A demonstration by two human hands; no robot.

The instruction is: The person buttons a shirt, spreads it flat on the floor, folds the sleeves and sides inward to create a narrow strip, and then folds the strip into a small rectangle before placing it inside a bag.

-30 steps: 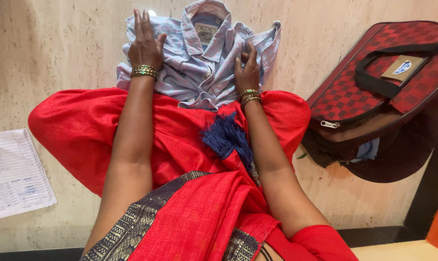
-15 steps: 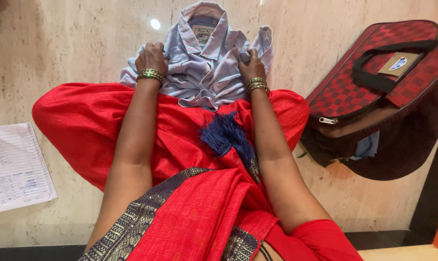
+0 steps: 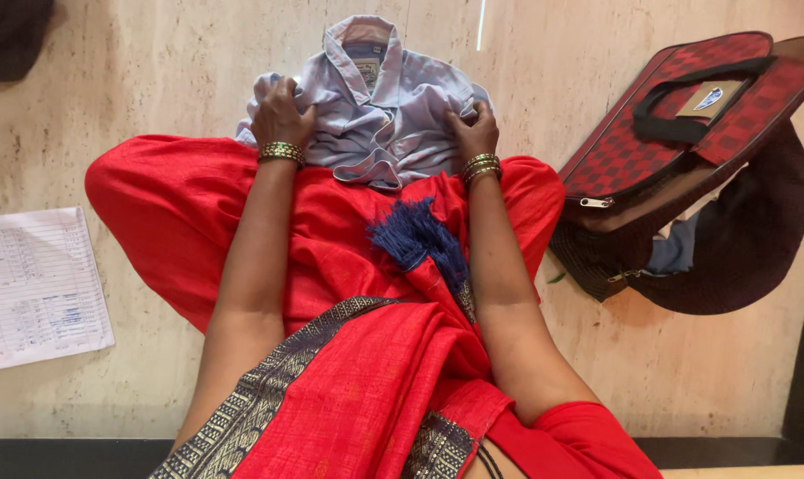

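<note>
A light blue collared shirt (image 3: pixel 380 106) lies bunched on the pale stone floor, collar pointing away from me. My left hand (image 3: pixel 280 115) is closed on the shirt's left side, fingers curled into the cloth. My right hand (image 3: pixel 474 133) grips the shirt's right side the same way. Both wrists wear green and gold bangles. My red garment with a dark blue tassel (image 3: pixel 417 239) covers my lap just below the shirt.
An open red and black chequered bag (image 3: pixel 677 124) with black handles lies at the right, some blue cloth showing inside. A sheet of lined paper (image 3: pixel 34 288) rests on the floor at the left. A dark object (image 3: pixel 11 31) sits at the top left corner.
My left hand went from lying flat on the shirt to gripping it. Both hands have gathered the shirt's sides inward and drawn it closer to my lap.
</note>
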